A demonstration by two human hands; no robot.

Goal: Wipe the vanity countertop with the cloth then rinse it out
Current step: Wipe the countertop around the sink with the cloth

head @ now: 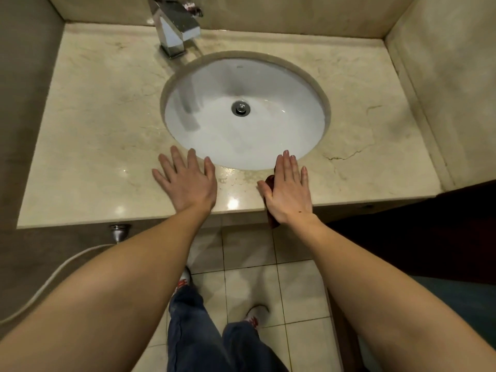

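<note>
I have both hands flat and apart on the front strip of the beige marble vanity countertop (94, 157), one on each side of the near rim of the white oval undermount basin (268, 84). The left hand (188, 183) rests bare on the stone with fingers spread and holds nothing. The right hand (288, 191) lies with straight fingers on the dark red cloth (269, 181), which is mostly hidden beneath the palm. One end shows beside the thumb and the other hangs over the front edge. I judge the step in hand to be the wipe itself. To do it well, I press evenly through the whole palm, gather the hanging end onto the stone so the full cloth works, and sweep in overlapping strokes toward the basin, taking in the water droplets (233, 178) between the hands. The left hand serves as a brace. The square chrome faucet (174, 25) at the back needs passes around its base.
</note>
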